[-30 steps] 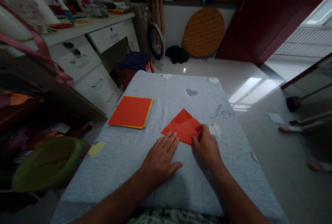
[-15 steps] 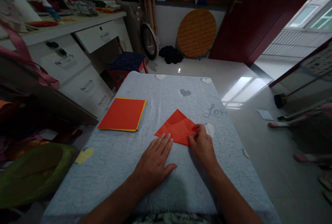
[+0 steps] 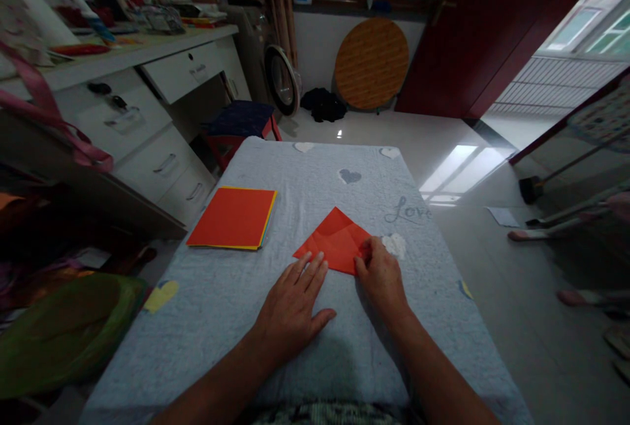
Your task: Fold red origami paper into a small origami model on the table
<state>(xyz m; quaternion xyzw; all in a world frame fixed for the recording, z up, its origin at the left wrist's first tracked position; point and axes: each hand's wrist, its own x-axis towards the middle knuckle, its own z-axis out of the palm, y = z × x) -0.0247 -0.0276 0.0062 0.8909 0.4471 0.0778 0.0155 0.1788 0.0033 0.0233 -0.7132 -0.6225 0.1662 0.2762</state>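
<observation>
A folded sheet of red origami paper [image 3: 335, 238] lies on the cloth-covered table in front of me, its top corner pointing away and crease lines showing across it. My left hand [image 3: 294, 300] rests flat and open, fingertips on the paper's near left edge, thumb out to the side on the cloth. At the paper's right corner, my right hand [image 3: 381, 274] pinches the edge between thumb and curled fingers, which partly hide that corner. To the left sits a square stack of coloured paper [image 3: 233, 217], red on top with yellow and blue edges below.
A pale blue cloth [image 3: 384, 359] with heart shapes covers the table. Beyond it stand a stool [image 3: 241, 118], a washing machine with its door ajar [image 3: 281, 80] and a round wooden tabletop [image 3: 373, 63]. A green mesh basket [image 3: 69, 333] is at the left, white drawers [image 3: 165, 162] behind.
My right hand has shifted slightly left and its fingers have curled in more at the paper's right corner. The left hand and the paper stack stay put.
</observation>
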